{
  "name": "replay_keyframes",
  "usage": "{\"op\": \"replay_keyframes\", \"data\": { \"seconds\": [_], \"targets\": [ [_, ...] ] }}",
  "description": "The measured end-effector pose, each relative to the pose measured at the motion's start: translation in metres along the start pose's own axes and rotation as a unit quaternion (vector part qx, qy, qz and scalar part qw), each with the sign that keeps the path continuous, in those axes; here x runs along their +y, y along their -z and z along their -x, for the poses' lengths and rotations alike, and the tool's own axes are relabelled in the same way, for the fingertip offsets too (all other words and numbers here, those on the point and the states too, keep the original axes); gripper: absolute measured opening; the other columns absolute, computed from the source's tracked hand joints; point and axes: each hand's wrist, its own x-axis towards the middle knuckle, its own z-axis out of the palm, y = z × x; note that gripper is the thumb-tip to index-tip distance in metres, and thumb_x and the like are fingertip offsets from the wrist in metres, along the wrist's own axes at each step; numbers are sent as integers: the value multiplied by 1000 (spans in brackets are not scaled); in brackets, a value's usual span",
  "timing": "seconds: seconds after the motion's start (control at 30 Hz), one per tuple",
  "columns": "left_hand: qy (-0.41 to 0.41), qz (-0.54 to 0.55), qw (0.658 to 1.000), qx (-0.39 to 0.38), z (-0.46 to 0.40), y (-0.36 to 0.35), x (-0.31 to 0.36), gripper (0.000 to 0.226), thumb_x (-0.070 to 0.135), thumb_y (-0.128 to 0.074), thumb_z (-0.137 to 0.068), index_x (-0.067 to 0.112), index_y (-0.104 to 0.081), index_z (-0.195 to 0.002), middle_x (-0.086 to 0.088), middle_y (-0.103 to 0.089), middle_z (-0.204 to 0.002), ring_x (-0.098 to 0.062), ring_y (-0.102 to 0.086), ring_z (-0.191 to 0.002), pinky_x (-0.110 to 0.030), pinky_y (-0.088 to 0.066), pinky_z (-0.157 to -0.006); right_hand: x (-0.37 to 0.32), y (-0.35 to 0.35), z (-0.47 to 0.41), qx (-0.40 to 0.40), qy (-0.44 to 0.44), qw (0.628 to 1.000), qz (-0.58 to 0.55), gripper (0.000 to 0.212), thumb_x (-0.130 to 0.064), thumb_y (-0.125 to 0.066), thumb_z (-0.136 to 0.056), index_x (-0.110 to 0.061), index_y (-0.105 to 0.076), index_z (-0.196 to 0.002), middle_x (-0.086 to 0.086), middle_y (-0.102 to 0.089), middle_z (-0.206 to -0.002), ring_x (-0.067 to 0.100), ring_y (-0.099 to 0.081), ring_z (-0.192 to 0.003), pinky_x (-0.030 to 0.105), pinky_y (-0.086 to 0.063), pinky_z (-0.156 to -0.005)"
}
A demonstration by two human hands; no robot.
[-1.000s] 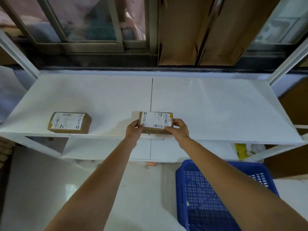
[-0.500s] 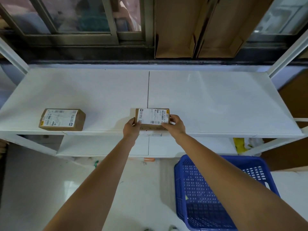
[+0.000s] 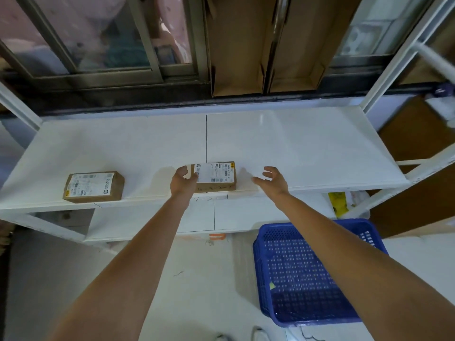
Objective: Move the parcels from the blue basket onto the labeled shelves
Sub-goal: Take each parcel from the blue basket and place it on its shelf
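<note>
Head view. A small brown cardboard parcel with a white paper label point(image 3: 213, 176) is seen lying flat at the front edge of the wide white shelf board point(image 3: 295, 148), right by the thin dark seam in the middle of the board. The left hand point(image 3: 183, 181) is placed against the left side of this parcel, with the fingers curled loosely on its corner, so it is touched but not lifted. The right hand point(image 3: 272, 179) is held just to the right of the parcel and apart from it, with the fingers spread wide and nothing in them. A second brown cardboard parcel with a white label point(image 3: 94, 186) is seen well to the left of the first parcel, also at the front edge. The blue plastic basket with small holes point(image 3: 317, 271) is seen on the floor, below and to the right of the parcel, and no parcels can be seen inside it.

The placing step is judged to be at its end. Next, the left hand would need to be taken off, and the basket looked into for more parcels.

Half a second before, the parcel was held on both sides by both hands; now it has been let go by the right hand.
</note>
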Motion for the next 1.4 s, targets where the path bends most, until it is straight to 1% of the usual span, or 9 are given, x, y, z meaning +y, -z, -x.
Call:
{"op": "replay_keyframes", "data": {
  "seconds": [0.2, 0.37, 0.63, 0.77, 0.87, 0.97, 1.07, 1.23, 1.4],
  "targets": [
    [-38, -32, 999, -10, 48, -24, 32, 40, 16, -61, -89, 12, -54, -128, -4, -57, -133, -24, -55, -119, -31, -45, -99, 1, 76, 35, 15, 14, 1000, 17, 58, -30, -77, -80, -20, -50, -131, 4, -57, -133, 22, -55, -120, 26, -43, -93],
    [-28, -3, 998, -59, 102, -71, 51, 38, 16, -63, -89, 10, -55, -125, -5, -60, -127, -23, -59, -108, -18, -44, -72, 11, 149, 61, 36, 12, 999, 30, 53, -27, -79, -80, -17, -54, -126, 5, -59, -129, 17, -55, -110, 25, -43, -87],
    [-22, -70, 986, -148, 189, -171, 62, 40, 20, -57, -88, 12, -56, -127, -6, -57, -130, -23, -55, -113, -25, -41, -83, 78, 314, 74, 67, -45, 991, 110, 49, -31, -72, -85, -18, -53, -128, 6, -61, -129, 26, -57, -114, 38, -46, -101],
    [2, -112, 976, -189, 239, -247, 53, 39, 22, -55, -91, 10, -55, -128, -7, -56, -127, -26, -55, -114, -31, -45, -96, 122, 396, 69, 66, -46, 991, 109, 45, -35, -73, -84, -19, -57, -123, 1, -63, -118, 16, -56, -96, 22, -46, -73],
    [27, -129, 965, -227, 277, -307, 38, 11, 19, -51, -92, 16, -61, -92, -4, -59, -97, -21, -57, -92, -28, -45, -84, 161, 435, 63, 31, -46, 992, 112, 43, -32, -70, -86, -19, -56, -125, -1, -63, -116, 16, -58, -98, 24, -44, -79],
    [39, -164, 954, -249, 304, -361, 13, 29, 13, -48, -90, 18, -43, -62, -7, -46, -73, -19, -46, -67, -28, -33, -64, 201, 455, 56, 8, -69, 991, 117, 41, -35, -69, -86, -19, -57, -122, -3, -62, -114, 18, -57, -100, 31, -46, -86],
    [103, -140, 946, -272, 320, -401, -25, 9, 23, -52, -96, 16, -57, -95, -1, -51, -96, -24, -55, -96, -35, -42, -85, 247, 461, 47, -2, -88, 988, 125, 40, -36, -70, -85, -18, -58, -119, 0, -64, -114, 22, -58, -108, 35, -46, -95],
    [115, -167, 932, -302, 307, -473, -107, 9, 26, -49, -98, 18, -51, -94, 3, -48, -93, -23, -54, -99, -38, -42, -91, 352, 440, 17, 9, -121, 985, 120, 32, -32, -74, -82, -20, -62, -109, 2, -68, -113, 15, -59, -99, 26, -42, -86],
    [115, -173, 931, -301, 253, -556, -234, 32, 24, -50, -97, 21, -39, -67, 0, -39, -69, -16, -41, -64, -31, -35, -72, 494, 391, -50, 9, -124, 976, 180, 45, -40, -68, -85, -19, -56, -123, 2, -61, -118, 25, -57, -112, 32, -44, -91]
  ]
}}
